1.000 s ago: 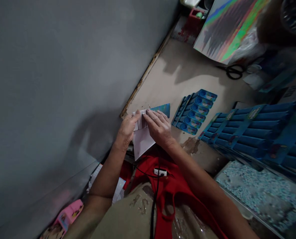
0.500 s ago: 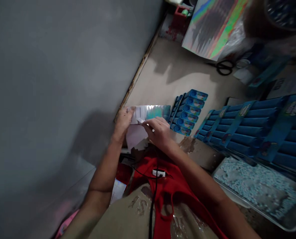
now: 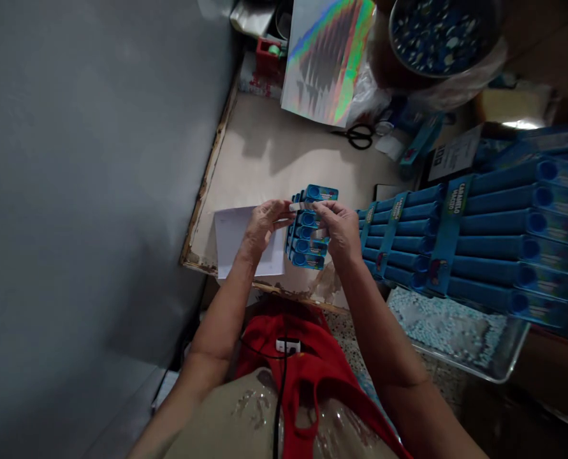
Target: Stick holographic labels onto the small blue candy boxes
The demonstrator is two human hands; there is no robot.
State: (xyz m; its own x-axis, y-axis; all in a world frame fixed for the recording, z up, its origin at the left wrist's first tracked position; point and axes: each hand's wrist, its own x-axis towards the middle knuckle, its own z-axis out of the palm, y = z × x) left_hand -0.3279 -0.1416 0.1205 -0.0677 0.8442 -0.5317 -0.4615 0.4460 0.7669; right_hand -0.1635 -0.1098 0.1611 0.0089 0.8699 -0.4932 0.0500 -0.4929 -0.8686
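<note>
A narrow silvery-white strip stretches between my two hands, above a row of blue packs. My right hand pinches its right end between thumb and forefinger; a second shiny bit shows below those fingers, too small to name. At the strip's left end are the fingertips of my left hand, closed around that end, with the other fingers loosely curled. Under my left hand a white paper sheet lies flat on the table. The blue packs stand side by side just beneath the strip.
More blue packs are stacked at right, above a clear tray of pale blue bits. Scissors, a rainbow-sheened sheet, a red tape dispenser and a bowl lie farther back. A grey wall bounds the left.
The wide silvery sheet is out of my hands, and a narrow strip is between them. Both hands have moved right relative to the table, over the blue packs. The white sheet lies flat.
</note>
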